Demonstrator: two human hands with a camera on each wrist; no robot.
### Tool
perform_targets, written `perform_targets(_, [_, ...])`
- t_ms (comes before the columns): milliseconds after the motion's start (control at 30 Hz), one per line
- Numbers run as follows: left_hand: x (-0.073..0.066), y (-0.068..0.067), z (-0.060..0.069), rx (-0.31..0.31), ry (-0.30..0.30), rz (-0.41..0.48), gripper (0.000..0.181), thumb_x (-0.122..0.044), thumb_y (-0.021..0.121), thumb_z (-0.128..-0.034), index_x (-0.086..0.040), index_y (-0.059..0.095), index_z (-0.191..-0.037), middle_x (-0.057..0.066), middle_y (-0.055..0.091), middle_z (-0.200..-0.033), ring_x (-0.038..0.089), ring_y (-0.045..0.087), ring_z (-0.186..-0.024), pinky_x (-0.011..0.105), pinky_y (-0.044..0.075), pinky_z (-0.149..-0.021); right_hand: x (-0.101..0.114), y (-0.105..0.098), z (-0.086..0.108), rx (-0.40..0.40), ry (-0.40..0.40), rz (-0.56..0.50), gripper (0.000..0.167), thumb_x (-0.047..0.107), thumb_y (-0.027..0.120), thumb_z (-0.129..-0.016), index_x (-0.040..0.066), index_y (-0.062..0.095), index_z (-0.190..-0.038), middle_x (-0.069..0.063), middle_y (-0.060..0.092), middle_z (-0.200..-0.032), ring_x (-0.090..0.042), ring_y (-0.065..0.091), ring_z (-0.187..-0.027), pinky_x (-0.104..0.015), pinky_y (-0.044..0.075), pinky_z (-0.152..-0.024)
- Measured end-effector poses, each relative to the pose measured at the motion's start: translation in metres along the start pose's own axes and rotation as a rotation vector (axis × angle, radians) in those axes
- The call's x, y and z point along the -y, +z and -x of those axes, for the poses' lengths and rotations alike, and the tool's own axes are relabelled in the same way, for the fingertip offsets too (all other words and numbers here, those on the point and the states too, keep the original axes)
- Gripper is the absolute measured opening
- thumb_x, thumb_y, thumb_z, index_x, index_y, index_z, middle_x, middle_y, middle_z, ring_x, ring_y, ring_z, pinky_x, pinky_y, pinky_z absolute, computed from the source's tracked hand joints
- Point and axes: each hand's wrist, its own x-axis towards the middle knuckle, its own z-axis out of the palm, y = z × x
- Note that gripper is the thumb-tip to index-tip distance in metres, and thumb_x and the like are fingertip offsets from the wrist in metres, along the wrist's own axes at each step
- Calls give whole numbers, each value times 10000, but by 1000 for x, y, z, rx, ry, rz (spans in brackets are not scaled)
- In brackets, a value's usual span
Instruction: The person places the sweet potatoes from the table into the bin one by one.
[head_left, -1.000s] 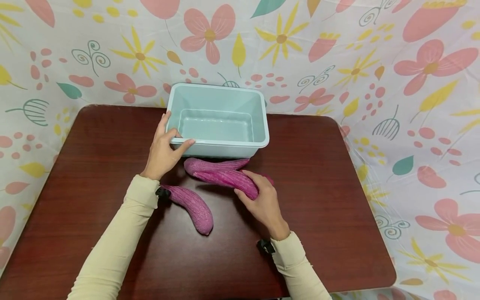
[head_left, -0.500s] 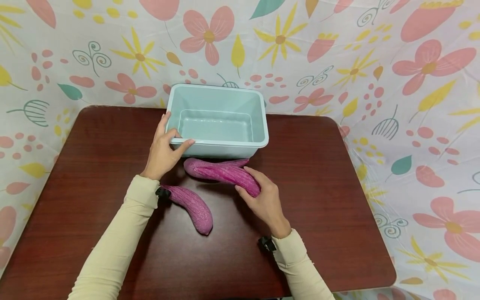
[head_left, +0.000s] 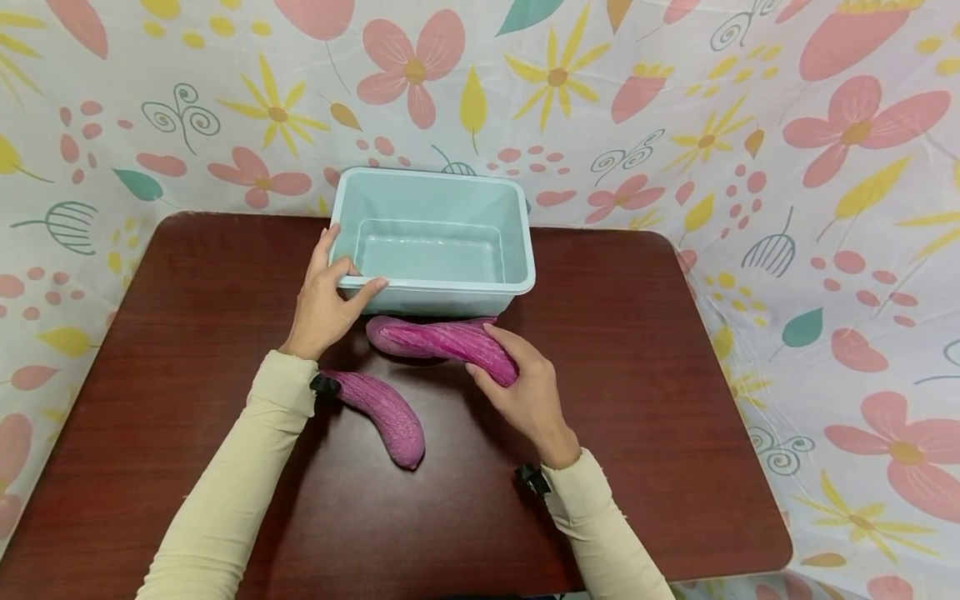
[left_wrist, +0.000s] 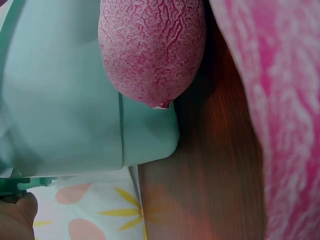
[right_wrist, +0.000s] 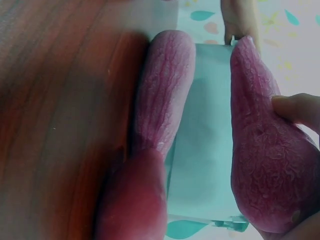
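White cloth printed with pink, yellow and teal flowers and leaves (head_left: pixel 562 75) hangs behind and beside a dark reddish-brown, wood-grained table (head_left: pixel 622 350). Above its middle, a long, streaked magenta eggplant (head_left: pixel 459 346) is gripped near its right end by the right hand (head_left: pixel 534 398), thumb on the near side and fingers over the far side. Its left end overlaps a paler purple, finely wrinkled eggplant (right_wrist: pixel 165 90) that lies along the near wall of the bin; I cannot tell whether the two touch. Low in the right wrist view, a smooth, reddish-purple rounded shape (right_wrist: pixel 135 200) overlaps the end of that wrinkled eggplant.

Just behind sits a pale blue-green, rectangular plastic bin (head_left: pixel 442 301), its inside floor bare. The left hand (head_left: pixel 321 304) holds the bin's near left corner, thumb along the near rim and fingers over the left side. Nearer the person, a curved, dull purple eggplant (head_left: pixel 386 417) lies on the table, its narrow end by the left wrist. Cream sleeves (head_left: pixel 225 471) cover both forearms, and a small black device (head_left: pixel 532 481) sits at the right cuff.
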Motion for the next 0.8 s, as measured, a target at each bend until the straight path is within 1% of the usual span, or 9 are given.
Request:
perform_targets(133, [0,0,-1,0,1,-4,467,-450,747,-898,-39,544,-811,19,222,-1689,238,167,-1587,553,446,-867,0,-3,-5,5,-13,-1,553,255,848,-816,153,659,-1326,-76,708,-1279,-221,679,-1174,-409,519,-1015])
perform_targets(200, [0,0,-1,0,-1,-4,470,-452,746,-898,-36,543,-813,19,224,-1688,238,165,-1587,558,447,-875,0,-5,-8,2,-16,-2,553,250,849,-816,145,661,-1326,-76,708,-1282,-223,678,-1177,-411,517,-1018])
perform_targets(367, [0,0,-1,-3,-3,4,455,-449,750,-895,-57,538,-802,17,228,-1687,257,164,-1588,575,435,-940,-3,-11,-15,-9,-19,3,548,240,851,-815,137,664,-1319,-78,708,-1279,-226,680,-1166,-421,521,-1010])
perform_targets(500, [0,0,0,-7,1,5,455,-436,756,-894,-45,543,-798,27,228,-1686,269,167,-1587,562,443,-915,-3,-15,-21,-14,-24,11,547,246,846,-819,145,662,-1324,-78,705,-1287,-230,675,-1176,-423,517,-1016])
perform_targets(667, [0,0,0,-5,8,-4,471,-432,752,-898,-23,536,-810,41,228,-1686,233,150,-1591,546,445,-875,-1,-20,-29,-23,-26,23,555,258,853,-812,139,664,-1320,-87,703,-1289,-238,672,-1183,-434,519,-1017])
perform_targets(800, [-1,0,-1,-2,11,3,460,-405,758,-900,-9,542,-807,46,224,-1688,214,145,-1591,541,444,-902,1,-23,-36,-25,-38,22,556,266,849,-816,145,660,-1324,-92,703,-1281,-243,672,-1174,-445,527,-1003])
